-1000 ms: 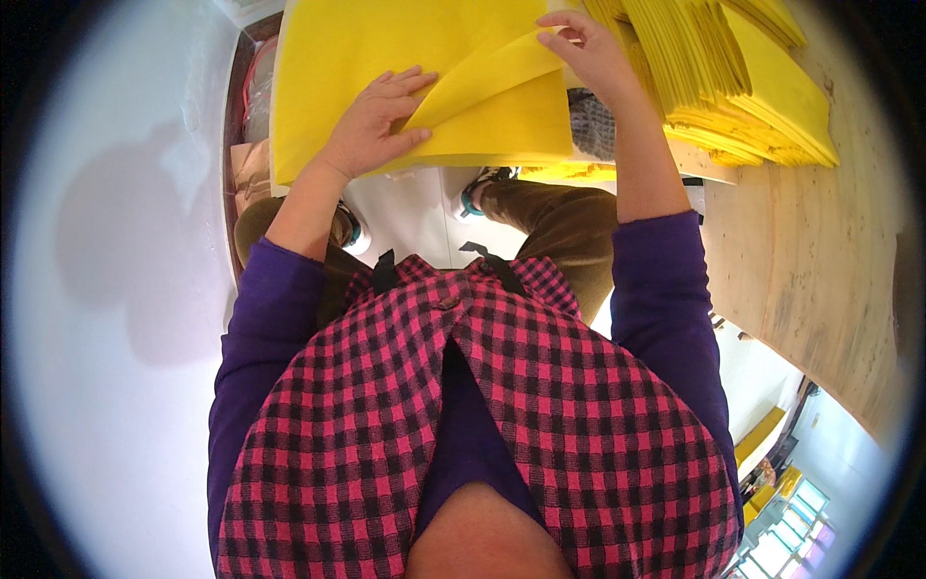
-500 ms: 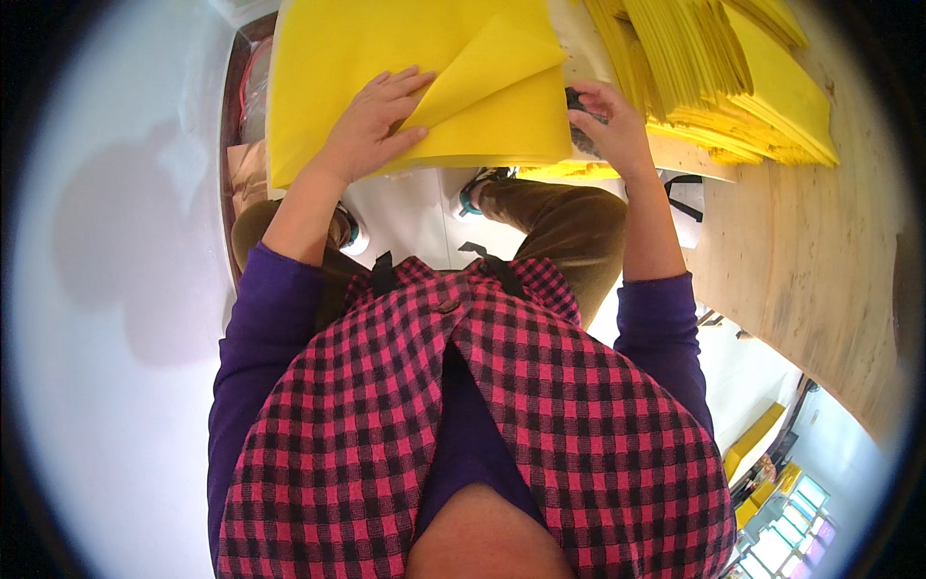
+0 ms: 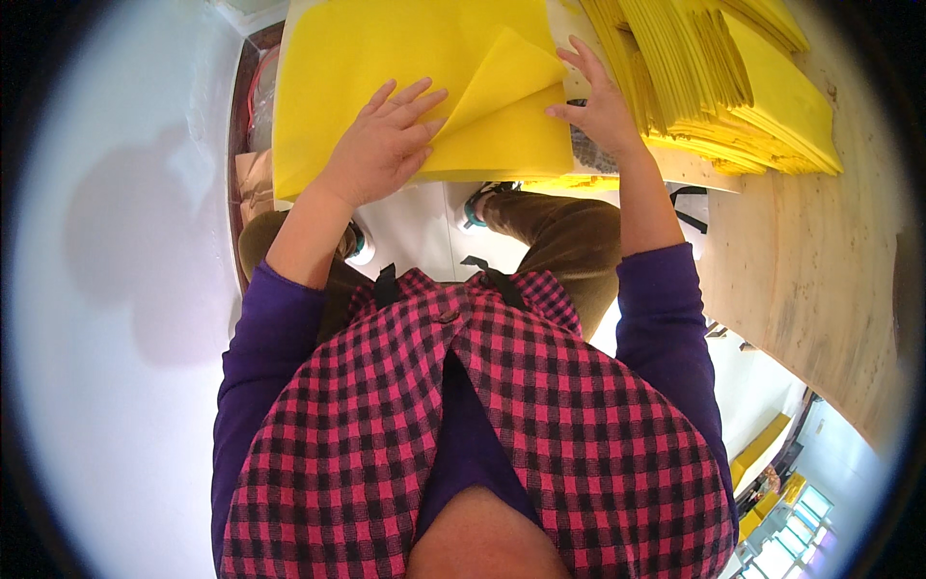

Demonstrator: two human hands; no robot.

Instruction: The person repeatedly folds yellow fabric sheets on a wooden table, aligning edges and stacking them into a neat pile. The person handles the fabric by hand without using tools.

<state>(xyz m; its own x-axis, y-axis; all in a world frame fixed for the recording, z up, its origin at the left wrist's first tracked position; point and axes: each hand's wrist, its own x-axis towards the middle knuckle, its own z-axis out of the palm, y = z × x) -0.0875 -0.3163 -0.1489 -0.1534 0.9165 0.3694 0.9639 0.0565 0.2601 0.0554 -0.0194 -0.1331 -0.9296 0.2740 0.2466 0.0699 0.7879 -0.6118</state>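
A stack of flat yellow cloth-like sheets point(image 3: 376, 48) lies before me, its top layer turned back into a slanting fold point(image 3: 506, 87). My left hand point(image 3: 384, 143) rests on the sheets with fingers spread, the fingertips beside the left end of that fold. At the right edge of the sheets is my right hand point(image 3: 603, 108), thumb and fingers apart with nothing between them. Its thumb tip reaches the sheet's edge; whether it touches is hard to tell. Below this hand, a dark patterned item point(image 3: 590, 154) is partly covered.
Thick piles of folded yellow sheets point(image 3: 762, 111) sit on the wooden table point(image 3: 791, 261) to the right. Brown paper or card point(image 3: 254, 183) stands at the left beside a white wall point(image 3: 135, 289). My legs point(image 3: 550, 222) are under the work surface.
My right hand has shifted up along the sheet's edge, and its fingers have spread. The left hand has slid slightly down, its fingers wider apart. The fold remains turned back.
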